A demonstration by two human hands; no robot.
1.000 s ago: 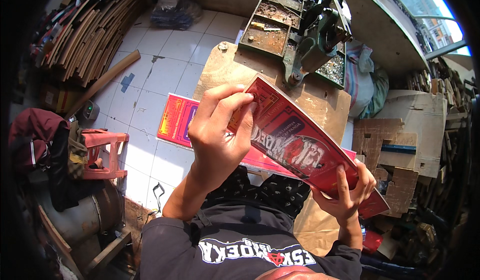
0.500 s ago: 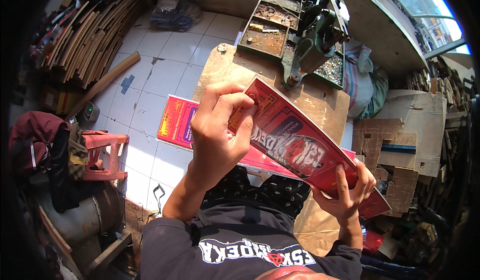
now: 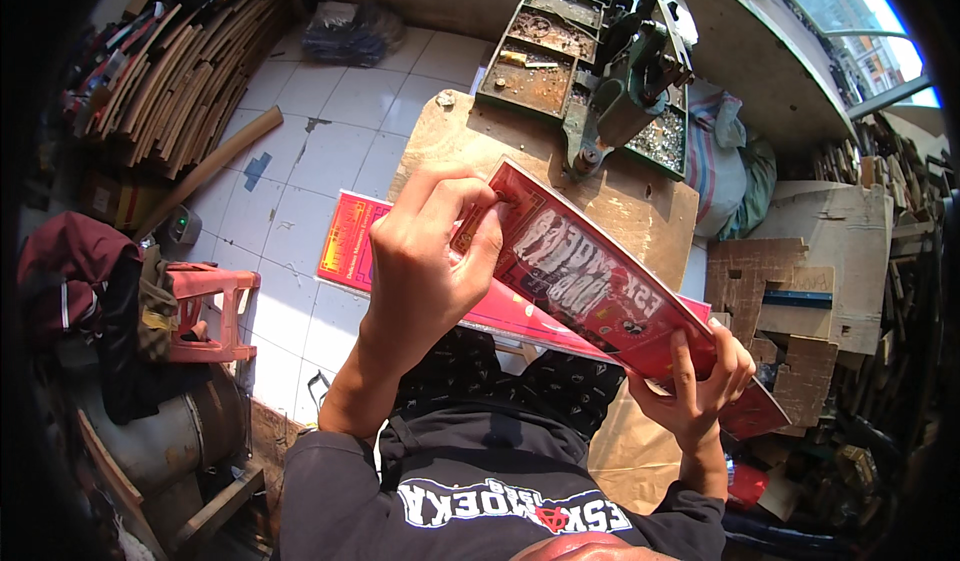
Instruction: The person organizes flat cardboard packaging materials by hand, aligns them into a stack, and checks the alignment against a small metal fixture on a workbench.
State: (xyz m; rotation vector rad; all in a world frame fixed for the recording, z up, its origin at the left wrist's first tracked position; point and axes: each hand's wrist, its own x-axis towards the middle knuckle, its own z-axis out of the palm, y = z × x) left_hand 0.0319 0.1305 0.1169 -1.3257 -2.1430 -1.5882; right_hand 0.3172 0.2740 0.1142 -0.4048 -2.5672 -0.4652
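A long red glossy printed menu board (image 3: 535,223) is held up at a slant, with the shirt's print mirrored in its shiny surface. At its upper left corner, my left hand (image 3: 430,261) has thumb and forefinger pinched together at the edge. Any film or small thing between those fingertips cannot be made out. My right hand (image 3: 695,386) grips the lower right part of the board, fingers on its face. Beneath it lies another red and yellow printed board (image 3: 350,246), across my lap and the wooden tabletop's near side, partly covered by my left hand and the upper board.
A wooden tabletop (image 3: 450,136) carries a green metal hand press (image 3: 625,111) and compartment trays (image 3: 535,86) of small metal parts. To the left are a red plastic stool (image 3: 225,311) and stacked boards (image 3: 190,81). Cardboard pieces (image 3: 830,261) lean at the right; a sack (image 3: 715,151) stands behind.
The upper board has tilted slightly, so the reflection on it has shifted and spread. My left hand has moved a little left, still pinching at the corner. My right hand keeps its grip.
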